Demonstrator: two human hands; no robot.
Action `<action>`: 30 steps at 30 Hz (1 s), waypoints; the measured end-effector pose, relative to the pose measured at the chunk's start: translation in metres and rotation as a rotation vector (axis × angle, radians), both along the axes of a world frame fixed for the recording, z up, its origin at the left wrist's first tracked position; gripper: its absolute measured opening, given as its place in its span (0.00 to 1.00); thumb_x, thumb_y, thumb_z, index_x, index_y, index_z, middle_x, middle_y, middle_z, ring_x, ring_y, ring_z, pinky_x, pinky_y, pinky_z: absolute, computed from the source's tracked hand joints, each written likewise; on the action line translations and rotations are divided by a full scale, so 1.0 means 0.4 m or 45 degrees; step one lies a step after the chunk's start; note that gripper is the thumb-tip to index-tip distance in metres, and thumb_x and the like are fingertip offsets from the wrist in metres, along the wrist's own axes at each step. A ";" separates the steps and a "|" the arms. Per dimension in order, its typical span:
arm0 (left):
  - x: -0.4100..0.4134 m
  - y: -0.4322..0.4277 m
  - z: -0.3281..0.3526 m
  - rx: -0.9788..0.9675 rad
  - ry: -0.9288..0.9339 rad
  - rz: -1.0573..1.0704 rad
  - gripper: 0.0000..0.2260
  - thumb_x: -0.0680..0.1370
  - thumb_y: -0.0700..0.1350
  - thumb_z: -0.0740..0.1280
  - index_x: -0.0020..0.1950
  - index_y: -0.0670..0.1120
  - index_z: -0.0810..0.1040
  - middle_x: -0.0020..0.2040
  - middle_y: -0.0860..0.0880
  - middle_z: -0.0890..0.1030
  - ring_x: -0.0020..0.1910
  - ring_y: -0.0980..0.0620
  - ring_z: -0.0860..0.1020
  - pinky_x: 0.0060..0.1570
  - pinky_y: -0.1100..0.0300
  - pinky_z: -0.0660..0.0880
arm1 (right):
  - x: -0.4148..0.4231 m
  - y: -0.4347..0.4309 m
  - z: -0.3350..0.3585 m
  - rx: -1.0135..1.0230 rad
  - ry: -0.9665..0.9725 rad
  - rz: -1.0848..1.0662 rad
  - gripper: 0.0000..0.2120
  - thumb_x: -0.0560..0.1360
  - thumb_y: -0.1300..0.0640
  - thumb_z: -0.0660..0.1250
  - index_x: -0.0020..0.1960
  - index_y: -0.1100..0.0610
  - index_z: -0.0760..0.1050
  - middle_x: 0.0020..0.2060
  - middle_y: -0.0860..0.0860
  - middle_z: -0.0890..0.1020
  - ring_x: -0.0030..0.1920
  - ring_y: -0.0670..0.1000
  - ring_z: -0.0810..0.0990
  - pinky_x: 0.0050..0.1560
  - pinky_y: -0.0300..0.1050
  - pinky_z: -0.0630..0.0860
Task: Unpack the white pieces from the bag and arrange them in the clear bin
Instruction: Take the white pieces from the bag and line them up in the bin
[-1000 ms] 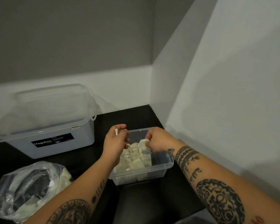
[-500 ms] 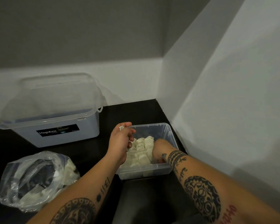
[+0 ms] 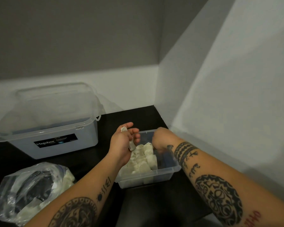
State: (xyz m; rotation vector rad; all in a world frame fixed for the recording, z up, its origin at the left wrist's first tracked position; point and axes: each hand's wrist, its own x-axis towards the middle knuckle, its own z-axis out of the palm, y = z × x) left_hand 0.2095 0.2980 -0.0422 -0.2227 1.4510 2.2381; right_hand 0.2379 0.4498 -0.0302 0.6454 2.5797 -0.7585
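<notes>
The bag [image 3: 31, 192], still holding white pieces [image 3: 67, 179], slumps on the worktop [image 3: 162, 205] nearest. In the clear bin [image 3: 164, 177], the left hand [image 3: 123, 141] grips a few pieces loosely; one could slip. The right hand [image 3: 161, 138] seems closed, contents unclear.

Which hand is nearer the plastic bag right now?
Left. The left hand is at the clear bin's left edge, on the side toward the plastic bag; the right hand reaches into the bin farther right.
</notes>
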 end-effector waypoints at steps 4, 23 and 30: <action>-0.005 0.025 0.028 0.127 0.045 0.016 0.24 0.76 0.26 0.53 0.67 0.41 0.75 0.51 0.39 0.86 0.57 0.41 0.84 0.54 0.47 0.80 | 0.019 0.006 0.066 -0.681 0.159 -0.213 0.09 0.81 0.55 0.66 0.57 0.58 0.79 0.52 0.58 0.84 0.44 0.53 0.83 0.41 0.45 0.82; -0.005 0.008 0.005 -0.253 0.291 -0.017 0.09 0.83 0.48 0.67 0.61 0.48 0.81 0.56 0.43 0.85 0.52 0.46 0.83 0.48 0.52 0.79 | 0.045 0.005 0.039 -0.893 0.462 -0.182 0.08 0.77 0.54 0.74 0.54 0.55 0.81 0.44 0.51 0.84 0.39 0.46 0.82 0.40 0.40 0.80; 0.004 -0.001 0.000 -0.450 0.501 -0.077 0.04 0.81 0.45 0.70 0.54 0.47 0.83 0.47 0.47 0.86 0.45 0.51 0.83 0.41 0.60 0.76 | 0.048 0.000 0.029 -0.800 0.583 -0.118 0.07 0.77 0.51 0.73 0.54 0.51 0.81 0.46 0.48 0.85 0.47 0.46 0.84 0.43 0.39 0.78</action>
